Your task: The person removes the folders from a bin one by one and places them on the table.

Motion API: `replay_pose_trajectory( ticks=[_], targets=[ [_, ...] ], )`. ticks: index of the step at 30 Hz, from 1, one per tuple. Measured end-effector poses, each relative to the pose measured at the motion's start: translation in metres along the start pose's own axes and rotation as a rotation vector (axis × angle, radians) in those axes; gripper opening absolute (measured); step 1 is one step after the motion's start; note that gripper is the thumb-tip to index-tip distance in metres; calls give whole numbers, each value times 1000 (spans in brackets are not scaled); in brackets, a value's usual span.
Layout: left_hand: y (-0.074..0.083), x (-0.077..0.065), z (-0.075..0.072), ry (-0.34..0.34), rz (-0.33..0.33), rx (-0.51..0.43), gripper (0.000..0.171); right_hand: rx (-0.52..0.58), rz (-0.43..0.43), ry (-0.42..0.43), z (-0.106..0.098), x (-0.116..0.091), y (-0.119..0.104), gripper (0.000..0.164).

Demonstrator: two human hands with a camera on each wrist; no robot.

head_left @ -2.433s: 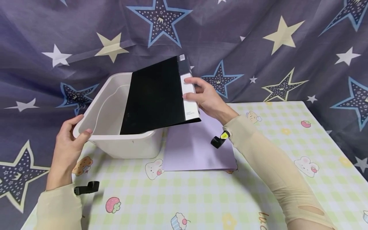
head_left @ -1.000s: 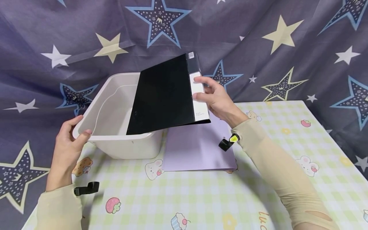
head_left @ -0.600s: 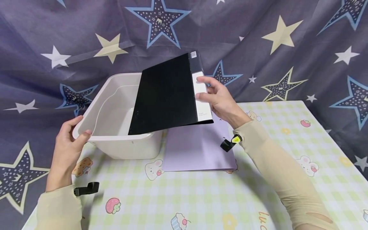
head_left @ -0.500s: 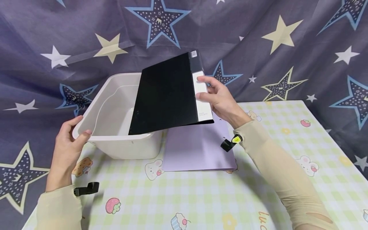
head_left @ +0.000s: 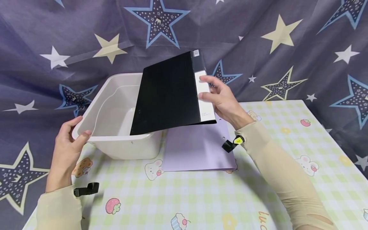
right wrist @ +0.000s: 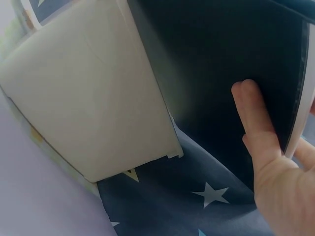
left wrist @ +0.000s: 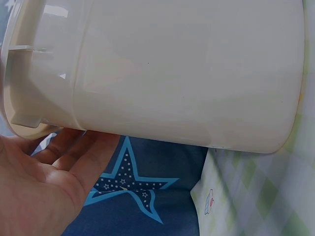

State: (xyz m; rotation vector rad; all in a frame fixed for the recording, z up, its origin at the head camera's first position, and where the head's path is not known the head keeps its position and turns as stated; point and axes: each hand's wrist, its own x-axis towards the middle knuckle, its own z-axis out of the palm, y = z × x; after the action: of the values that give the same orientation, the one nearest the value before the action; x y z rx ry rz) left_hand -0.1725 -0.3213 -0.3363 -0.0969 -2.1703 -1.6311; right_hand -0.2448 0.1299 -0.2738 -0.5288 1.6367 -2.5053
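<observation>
My right hand [head_left: 221, 95] grips a black binder [head_left: 168, 95] by its spine, which carries a white label; thumb and index finger lie on the label. In the right wrist view, other fingers [right wrist: 256, 113] press flat against the underside of the cover. The binder slants over the right side of a white plastic bin [head_left: 129, 148], its far lower end inside the rim. At the bin's left corner my left hand [head_left: 69, 142] pinches the rim, thumb on the near side; in the left wrist view, fingers [left wrist: 93, 152] reach under the rim against the outer wall.
A lilac folder [head_left: 198, 150] lies flat on the table right of the bin, partly under the binder. The table wears a green checked cloth [head_left: 138, 198]. A dark curtain with stars [head_left: 230, 32] hangs right behind.
My right hand has drawn the binder to the right and slightly up, uncovering more of the bin's inside. The left hand and the bin have stayed in place.
</observation>
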Motion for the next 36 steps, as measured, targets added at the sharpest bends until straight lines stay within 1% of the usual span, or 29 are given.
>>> replay_pose_trajectory(
  ticks=[9, 15, 18, 22, 28, 34, 36],
  targets=[
    [0, 0, -1, -1, 12, -21, 55, 5, -17, 14, -3, -4, -3, 54],
    [0, 0, -1, 7, 12, -46, 55, -16, -28, 19, -5, -5, -5, 55],
    [-1, 0, -1, 7, 12, -34, 55, -1, -33, 18, -6, -6, -7, 55],
    [-1, 0, -2, 5, 15, 29, 56, 27, -35, 12, -9, -8, -8, 55],
    [-3, 0, -2, -4, 21, 88, 56, 21, -45, 7, -11, -12, -10, 54],
    [-2, 0, -2, -4, 24, 57, 56, 1, -57, 12, -15, -16, -11, 54],
    [-3, 0, -2, -6, 22, 52, 56, 9, -61, 8, -17, -18, -12, 54]
  ],
)
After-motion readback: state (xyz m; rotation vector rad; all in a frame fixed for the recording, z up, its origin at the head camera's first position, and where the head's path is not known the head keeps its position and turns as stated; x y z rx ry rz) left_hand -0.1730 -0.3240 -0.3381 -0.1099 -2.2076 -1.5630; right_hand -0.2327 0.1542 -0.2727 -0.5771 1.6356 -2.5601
